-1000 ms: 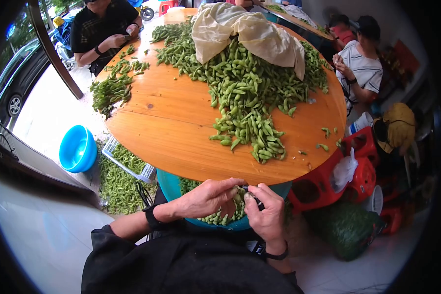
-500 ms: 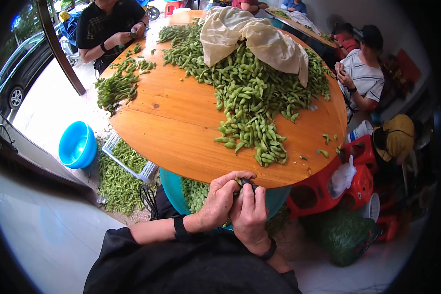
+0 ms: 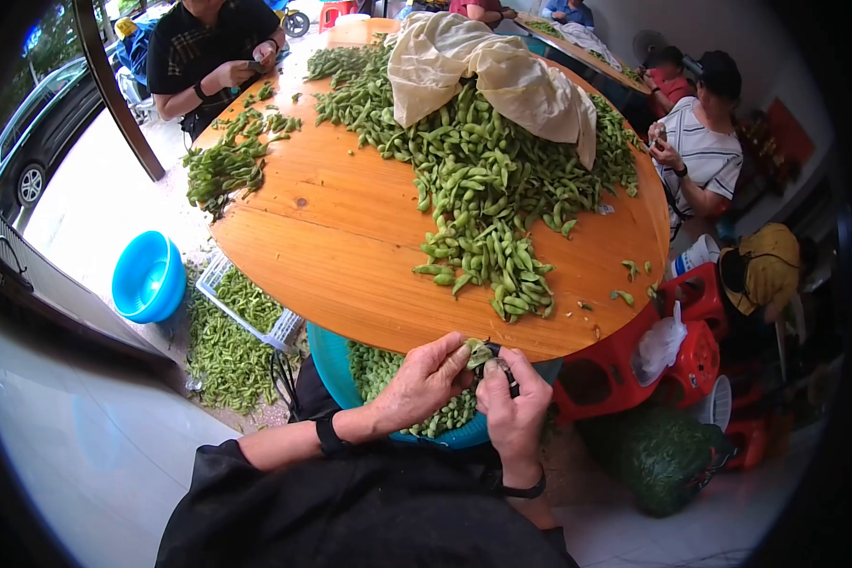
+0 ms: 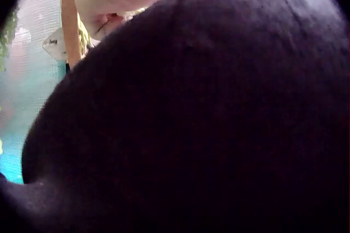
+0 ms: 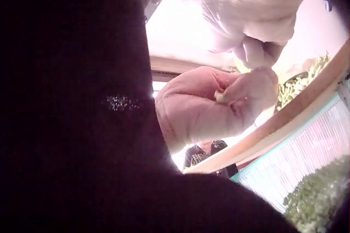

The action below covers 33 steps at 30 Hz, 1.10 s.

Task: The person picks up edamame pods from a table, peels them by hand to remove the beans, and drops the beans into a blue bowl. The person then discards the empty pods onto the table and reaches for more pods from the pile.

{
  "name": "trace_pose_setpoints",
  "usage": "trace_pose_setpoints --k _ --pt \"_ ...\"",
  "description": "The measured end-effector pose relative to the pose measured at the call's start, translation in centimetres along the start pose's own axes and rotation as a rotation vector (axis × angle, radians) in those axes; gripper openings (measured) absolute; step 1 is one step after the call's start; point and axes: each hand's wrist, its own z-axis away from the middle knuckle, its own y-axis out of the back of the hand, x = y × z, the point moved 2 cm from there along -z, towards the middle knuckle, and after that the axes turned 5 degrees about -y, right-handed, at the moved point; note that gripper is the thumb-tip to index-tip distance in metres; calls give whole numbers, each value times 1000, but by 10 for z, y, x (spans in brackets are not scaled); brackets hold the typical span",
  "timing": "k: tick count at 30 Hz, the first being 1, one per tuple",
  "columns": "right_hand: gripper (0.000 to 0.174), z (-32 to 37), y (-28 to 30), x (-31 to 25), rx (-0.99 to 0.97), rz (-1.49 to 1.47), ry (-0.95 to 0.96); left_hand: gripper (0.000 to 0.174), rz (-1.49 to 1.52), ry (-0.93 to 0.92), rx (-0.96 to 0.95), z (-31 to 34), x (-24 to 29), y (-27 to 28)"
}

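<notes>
The surface is seen as smooth, glossy orange-brown wood with visible grain and knots, draped in part by matt, creased cream cloth. Smooth, shiny blue plastic is shown in the basin, and glossy red plastic in the stools. Matt black fabric is seen in the apron.
</notes>
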Motion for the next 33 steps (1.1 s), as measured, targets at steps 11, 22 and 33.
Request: trace_pose_setpoints --k 11,22,33 --pt "18 -5 4 4 -11 178 152 24 -241 67 -155 9 10 21" --pt "19 -4 -5 14 82 293 346 17 106 42 -88 11 7 11" --pt "17 -9 -5 8 -120 -517 -268 24 323 192 -131 7 6 18"
